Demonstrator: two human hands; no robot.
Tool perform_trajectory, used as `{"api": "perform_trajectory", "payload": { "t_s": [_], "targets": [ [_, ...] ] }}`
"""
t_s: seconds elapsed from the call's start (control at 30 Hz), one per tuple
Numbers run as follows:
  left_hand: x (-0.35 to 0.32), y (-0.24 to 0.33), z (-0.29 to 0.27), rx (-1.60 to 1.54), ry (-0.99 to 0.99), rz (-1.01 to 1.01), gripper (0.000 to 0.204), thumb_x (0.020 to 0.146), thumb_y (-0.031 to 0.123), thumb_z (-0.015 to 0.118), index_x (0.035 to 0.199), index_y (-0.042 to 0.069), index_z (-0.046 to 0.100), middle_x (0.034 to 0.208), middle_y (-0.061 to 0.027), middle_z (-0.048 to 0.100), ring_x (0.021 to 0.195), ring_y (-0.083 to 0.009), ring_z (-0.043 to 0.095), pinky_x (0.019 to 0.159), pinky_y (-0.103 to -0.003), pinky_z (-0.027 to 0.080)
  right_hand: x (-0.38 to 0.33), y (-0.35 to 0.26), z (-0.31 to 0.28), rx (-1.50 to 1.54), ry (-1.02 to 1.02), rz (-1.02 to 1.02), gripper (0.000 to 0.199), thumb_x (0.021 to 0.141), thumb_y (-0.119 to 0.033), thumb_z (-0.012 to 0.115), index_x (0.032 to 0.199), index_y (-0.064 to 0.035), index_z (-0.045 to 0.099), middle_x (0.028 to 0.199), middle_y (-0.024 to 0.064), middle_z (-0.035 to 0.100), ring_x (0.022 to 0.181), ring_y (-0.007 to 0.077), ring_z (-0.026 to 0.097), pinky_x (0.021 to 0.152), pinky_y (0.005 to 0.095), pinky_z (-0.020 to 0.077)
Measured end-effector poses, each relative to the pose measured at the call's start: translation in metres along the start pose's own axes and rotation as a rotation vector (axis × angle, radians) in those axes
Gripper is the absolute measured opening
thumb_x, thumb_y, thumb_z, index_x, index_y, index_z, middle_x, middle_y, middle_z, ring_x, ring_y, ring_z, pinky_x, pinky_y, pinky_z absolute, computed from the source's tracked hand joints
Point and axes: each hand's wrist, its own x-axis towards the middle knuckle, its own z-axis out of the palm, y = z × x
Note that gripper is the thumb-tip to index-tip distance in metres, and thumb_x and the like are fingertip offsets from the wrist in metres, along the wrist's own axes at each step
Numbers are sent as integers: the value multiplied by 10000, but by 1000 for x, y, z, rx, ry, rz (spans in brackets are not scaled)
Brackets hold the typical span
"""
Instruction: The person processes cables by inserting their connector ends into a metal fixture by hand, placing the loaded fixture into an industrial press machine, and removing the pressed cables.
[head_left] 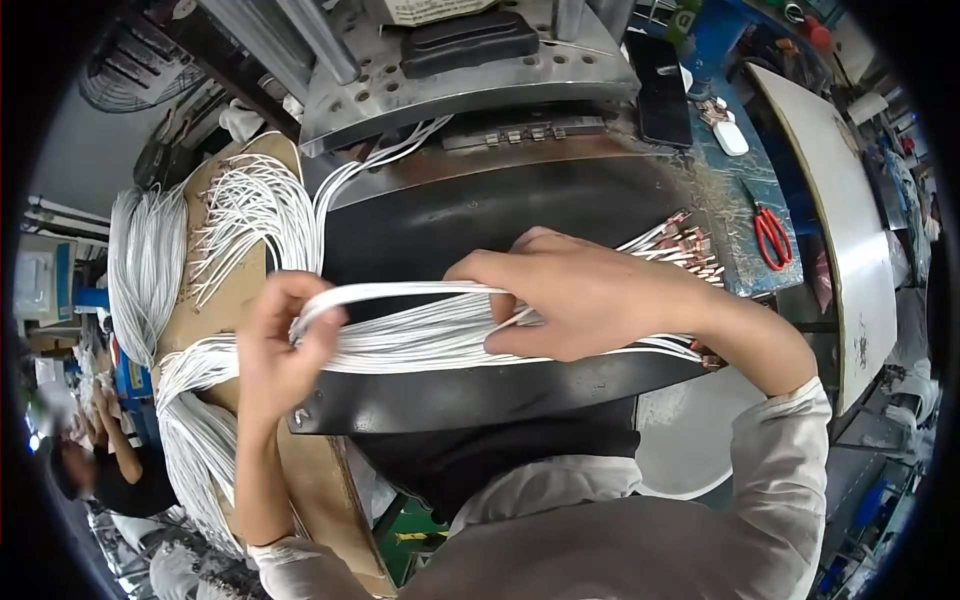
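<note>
A thick bundle of white cables (410, 338) lies across the black work surface (430, 215). My left hand (278, 345) is closed, its thumb and fingers pinching a few cables that arch above the bundle. Over the bundle's middle, my right hand (585, 295) grips the other end of this raised strand (400, 290) between thumb and fingers. Its palm hides part of the cables below. Beyond the right wrist, the cable ends carry copper-coloured terminals (690, 245).
A metal press plate (470, 95) with posts stands at the back. More white cables (150, 260) hang over brown board on the left. At right are red-handled scissors (772, 238), a black phone (658, 90) and a white mouse-like object (730, 138). Another person (130, 475) sits far left.
</note>
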Motion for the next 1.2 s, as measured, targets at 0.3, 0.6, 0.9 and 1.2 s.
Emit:
{"api": "perform_trajectory", "payload": {
  "t_s": [0.3, 0.6, 0.9, 1.2],
  "targets": [
    [38, 22, 13, 29, -287, -213, 120, 965, 102, 687, 969, -7, 638, 794, 31, 611, 712, -9, 522, 603, -197, 408, -71, 33, -109, 200, -128, 563, 375, 1015, -354, 627, 981, 16, 681, 763, 33, 657, 671, 88, 624, 612, 230, 492],
    [91, 69, 110, -585, -1114, -167, 214, 966, 152, 691, 1113, 4, 640, 827, -29, 686, 614, -33, 520, 539, -193, 402, -93, 43, -126, 125, 139, 167, 439, 994, -348, 654, 1194, 42, 673, 1088, 162, 708, 1000, 197, 670, 898, 331, 534],
    [72, 87, 177, -780, -1035, -250, 498, 1019, 179, 610, 1454, 23, 424, 925, -70, 702, 585, -46, 537, 502, -196, 404, -84, 57, -119, 441, -54, 156, 633, 952, -511, 652, 1298, 18, 633, 1234, 157, 677, 1122, 228, 650, 978, 360, 504],
    [72, 56, 196, -866, -564, -333, 305, 1063, 177, 527, 1318, 10, 514, 973, -73, 662, 553, -63, 516, 465, -209, 395, -20, 56, -77, 363, 23, 241, 684, 976, -560, 577, 1343, 16, 596, 1373, 219, 583, 1296, 290, 546, 1090, 420, 409]
  ]
}}
